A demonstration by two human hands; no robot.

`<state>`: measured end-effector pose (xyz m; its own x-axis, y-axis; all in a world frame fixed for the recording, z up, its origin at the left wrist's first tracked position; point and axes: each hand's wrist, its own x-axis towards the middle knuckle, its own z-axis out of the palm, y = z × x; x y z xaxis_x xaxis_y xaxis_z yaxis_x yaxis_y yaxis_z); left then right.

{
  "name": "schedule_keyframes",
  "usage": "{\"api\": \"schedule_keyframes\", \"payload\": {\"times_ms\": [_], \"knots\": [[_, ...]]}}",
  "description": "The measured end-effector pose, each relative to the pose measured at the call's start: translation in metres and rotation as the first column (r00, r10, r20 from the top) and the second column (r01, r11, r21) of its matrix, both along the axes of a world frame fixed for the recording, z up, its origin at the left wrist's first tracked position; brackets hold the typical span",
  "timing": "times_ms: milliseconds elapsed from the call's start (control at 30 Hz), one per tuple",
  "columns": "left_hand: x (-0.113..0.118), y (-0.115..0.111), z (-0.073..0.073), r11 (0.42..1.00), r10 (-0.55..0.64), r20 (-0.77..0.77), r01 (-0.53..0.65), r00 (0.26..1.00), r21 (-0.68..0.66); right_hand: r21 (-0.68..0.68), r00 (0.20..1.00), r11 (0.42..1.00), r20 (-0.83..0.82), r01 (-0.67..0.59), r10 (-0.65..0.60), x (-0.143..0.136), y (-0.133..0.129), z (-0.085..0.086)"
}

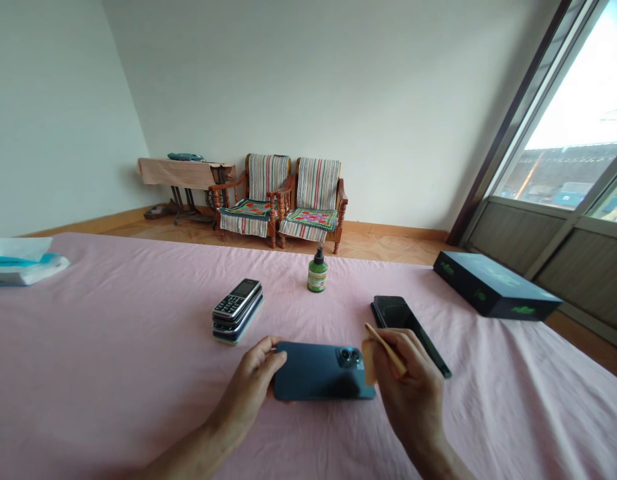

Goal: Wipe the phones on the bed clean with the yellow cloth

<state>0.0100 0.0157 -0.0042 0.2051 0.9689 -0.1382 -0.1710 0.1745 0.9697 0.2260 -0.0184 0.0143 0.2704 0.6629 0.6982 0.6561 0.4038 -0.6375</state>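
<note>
A dark blue smartphone (pixel 308 373) is held sideways above the pink cloth, its back and camera lenses turned toward me. My left hand (pixel 251 377) grips its left end, thumb on the near face. In my right hand (pixel 411 380) is a folded yellowish cloth (pixel 371 360), pinched between thumb and fingers at the phone's right end beside the lenses. Whether the cloth touches the phone I cannot tell. Just beyond my right hand lies a black phone (pixel 401 313), which seems to rest on another one. To the left stands a stack of phones with a keypad phone (pixel 237 300) on top.
A green bottle with a black top (pixel 317 272) stands beyond the phone. A black box (pixel 493 283) sits at the right edge of the pink-covered surface (pixel 138 333). A white and blue packet (pixel 23 261) lies far left. Two wooden chairs (pixel 313 190) stand by the wall.
</note>
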Motion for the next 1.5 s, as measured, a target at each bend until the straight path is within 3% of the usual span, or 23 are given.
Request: {"api": "schedule_keyframes", "payload": {"times_ms": [167, 267, 433, 567, 767, 833, 900, 1000, 1100, 1167, 1333, 1500], "knots": [[0.003, -0.004, -0.001, 0.983, 0.175, 0.022, -0.176, 0.984, 0.051, 0.064, 0.995, 0.995, 0.052, 0.077, -0.081, 0.009, 0.006, -0.001], [0.003, -0.005, -0.003, 0.985, 0.172, 0.039, -0.173, 0.984, 0.024, 0.024, 0.996, 0.998, 0.073, 0.058, -0.059, 0.011, 0.010, -0.006], [0.003, -0.011, -0.010, 0.999, 0.007, 0.014, -0.006, 1.000, -0.035, -0.016, 0.997, 1.000, 0.079, 0.025, -0.024, 0.009, 0.011, -0.010], [0.004, -0.017, -0.010, 0.973, -0.229, -0.024, 0.228, 0.973, -0.020, -0.029, 0.997, 0.999, 0.077, -0.018, 0.020, 0.006, 0.010, -0.010], [0.004, -0.025, -0.004, 0.932, -0.350, -0.323, 0.363, 0.879, -0.019, -0.103, 0.985, 0.985, 0.097, -0.135, 0.145, 0.003, 0.010, -0.016], [0.003, -0.025, -0.005, 0.933, -0.290, -0.467, 0.355, 0.835, 0.055, -0.147, 0.976, 0.974, 0.111, -0.170, 0.187, 0.002, 0.010, -0.017], [0.002, -0.025, -0.005, 0.928, -0.127, -0.582, 0.303, 0.803, 0.215, -0.205, 0.961, 0.959, 0.149, -0.198, 0.231, -0.001, 0.009, -0.018], [0.004, -0.024, -0.004, 0.859, 0.054, -0.651, 0.297, 0.757, 0.417, -0.324, 0.900, 0.914, 0.276, -0.245, 0.338, -0.007, 0.005, -0.021], [0.008, -0.026, 0.001, 0.781, 0.039, -0.668, 0.395, 0.743, 0.484, -0.427, 0.822, 0.870, 0.385, -0.244, 0.420, -0.015, 0.001, -0.023], [0.011, -0.027, 0.005, 0.752, -0.007, -0.682, 0.453, 0.732, 0.479, -0.460, 0.814, 0.860, 0.399, -0.220, 0.422, -0.018, 0.000, -0.024], [0.013, -0.027, 0.004, 0.739, -0.032, -0.701, 0.489, 0.712, 0.463, -0.459, 0.819, 0.878, 0.447, -0.135, 0.360, -0.022, 0.008, -0.021], [0.012, -0.024, 0.002, 0.714, -0.009, -0.697, 0.493, 0.717, 0.498, -0.414, 0.786, 0.909, 0.544, -0.053, 0.294, -0.024, 0.037, -0.019]]}}
